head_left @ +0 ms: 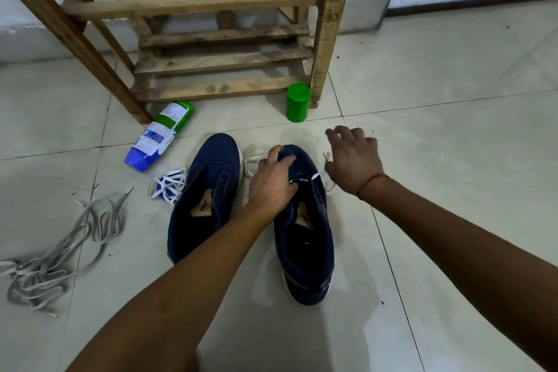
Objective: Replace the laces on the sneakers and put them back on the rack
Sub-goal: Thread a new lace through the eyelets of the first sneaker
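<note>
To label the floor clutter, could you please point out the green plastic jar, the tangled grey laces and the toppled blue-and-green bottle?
Green plastic jar point(298, 106): head view, middle of its side.
Tangled grey laces point(62, 249): head view, bunched strands mid-pile.
Toppled blue-and-green bottle point(160, 133): head view, its printed label.

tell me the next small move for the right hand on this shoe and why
Probably lower the right hand and pinch the loose end of the white lace beside the right sneaker. The left hand grips its toe, the lace crosses only the front eyelets, and the right hand hovers open above that end.
</note>
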